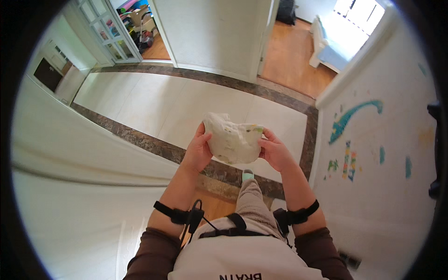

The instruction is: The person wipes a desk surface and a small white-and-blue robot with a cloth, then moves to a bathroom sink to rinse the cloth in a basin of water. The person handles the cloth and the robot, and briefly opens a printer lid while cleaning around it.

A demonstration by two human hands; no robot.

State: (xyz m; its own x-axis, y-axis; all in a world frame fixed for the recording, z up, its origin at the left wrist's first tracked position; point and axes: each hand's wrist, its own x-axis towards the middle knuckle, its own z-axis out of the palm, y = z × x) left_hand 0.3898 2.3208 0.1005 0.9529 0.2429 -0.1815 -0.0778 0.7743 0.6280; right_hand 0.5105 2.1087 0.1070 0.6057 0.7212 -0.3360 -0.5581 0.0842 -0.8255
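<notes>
A pale, soft cloth item [233, 141] with small coloured prints hangs in front of me, held up between both hands; its exact kind is unclear. My left hand [200, 149] grips its left edge, thumb on the near face. At its right edge, my right hand [276, 148] pinches it between thumb and fingers. The upper edge of the cloth dips in the middle. Below it show my leg and a foot in a light green slipper [247, 174].
Beyond the hallway's pale tile floor [206, 101] are two doorways. The left one shows boxes and a vacuum cleaner [146, 37]; the right one shows a white bed frame [317, 42]. A wall with dinosaur stickers [357, 115] stands close on the right, a white door [87, 150] on the left.
</notes>
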